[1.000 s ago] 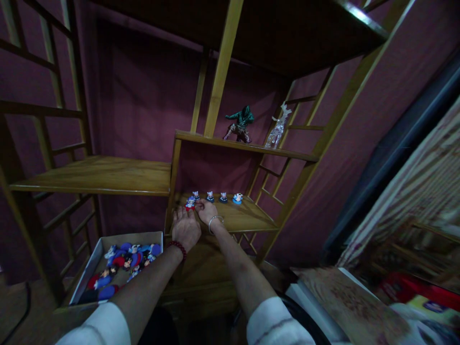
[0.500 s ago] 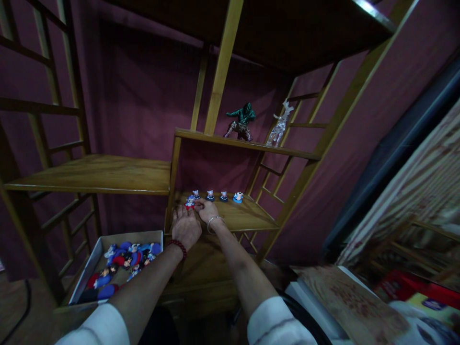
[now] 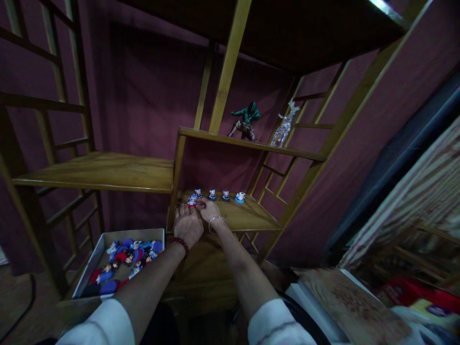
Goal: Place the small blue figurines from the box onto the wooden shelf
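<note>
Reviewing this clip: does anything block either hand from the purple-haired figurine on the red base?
Nothing visible does. The left hand is at the near side of the purple-haired figurine, the right hand at its right side. The nearest other figurine stands behind it, not between. Exact finger contact is too small to tell.

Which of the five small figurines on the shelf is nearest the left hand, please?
The purple-haired, red-based figurine, just beyond the fingers of the left hand. It alone stands in front; the other four figurines form a row behind it.
</note>
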`<state>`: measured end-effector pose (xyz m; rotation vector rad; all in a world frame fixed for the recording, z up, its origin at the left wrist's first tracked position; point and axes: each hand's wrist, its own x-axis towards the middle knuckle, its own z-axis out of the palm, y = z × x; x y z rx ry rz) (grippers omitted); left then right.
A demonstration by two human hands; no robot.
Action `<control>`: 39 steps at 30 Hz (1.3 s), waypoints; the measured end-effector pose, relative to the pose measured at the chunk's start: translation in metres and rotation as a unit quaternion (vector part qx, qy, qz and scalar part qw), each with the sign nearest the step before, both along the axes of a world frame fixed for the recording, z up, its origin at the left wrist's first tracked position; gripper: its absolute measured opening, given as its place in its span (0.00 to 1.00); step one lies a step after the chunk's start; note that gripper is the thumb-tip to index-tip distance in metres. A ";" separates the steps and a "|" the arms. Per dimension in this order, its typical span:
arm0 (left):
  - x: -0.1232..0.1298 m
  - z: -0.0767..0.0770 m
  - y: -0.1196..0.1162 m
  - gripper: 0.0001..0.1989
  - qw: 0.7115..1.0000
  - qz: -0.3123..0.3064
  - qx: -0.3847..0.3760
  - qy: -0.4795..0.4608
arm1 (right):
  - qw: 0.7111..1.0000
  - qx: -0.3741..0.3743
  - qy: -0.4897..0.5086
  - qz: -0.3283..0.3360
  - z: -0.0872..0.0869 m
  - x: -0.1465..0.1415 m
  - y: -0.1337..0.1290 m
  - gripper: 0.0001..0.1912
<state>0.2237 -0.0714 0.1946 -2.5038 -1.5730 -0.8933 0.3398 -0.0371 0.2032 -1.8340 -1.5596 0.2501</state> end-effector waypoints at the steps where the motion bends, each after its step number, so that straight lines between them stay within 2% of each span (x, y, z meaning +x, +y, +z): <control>1: 0.000 0.000 0.000 0.23 1.000 0.001 -0.003 -0.002 | 1.000 -0.001 0.002 -0.001 0.000 0.000 0.000 0.13; 5: -0.003 0.000 -0.003 0.24 1.000 -0.011 0.006 -0.006 | 1.000 -0.001 0.024 -0.021 -0.003 0.003 0.000 0.12; 9: -0.008 -0.004 -0.005 0.24 0.997 -0.053 0.048 -0.021 | 0.998 0.012 0.039 -0.048 -0.006 0.003 -0.005 0.11; 14: -0.016 -0.014 -0.008 0.21 0.986 -0.127 0.083 -0.062 | 0.996 0.027 0.041 -0.071 -0.007 -0.004 -0.022 0.10; 19: -0.030 -0.024 -0.023 0.20 0.976 -0.188 0.072 -0.081 | 0.994 0.061 0.039 -0.086 -0.006 -0.018 -0.045 0.08; 27: -0.064 -0.037 -0.053 0.33 0.956 -0.267 0.023 -0.116 | 0.982 0.164 0.088 -0.033 -0.013 -0.067 -0.084 0.10; 31: -0.082 -0.045 -0.059 0.36 0.949 -0.292 0.021 -0.115 | 0.973 0.223 0.053 -0.028 -0.021 -0.096 -0.099 0.11; 35: -0.104 -0.059 -0.063 0.35 0.947 -0.299 0.031 -0.115 | 0.973 0.228 0.010 -0.007 -0.033 -0.121 -0.107 0.11; 39: -0.127 -0.077 -0.064 0.33 0.952 -0.283 0.018 -0.113 | 0.981 0.194 0.009 0.019 -0.051 -0.142 -0.107 0.11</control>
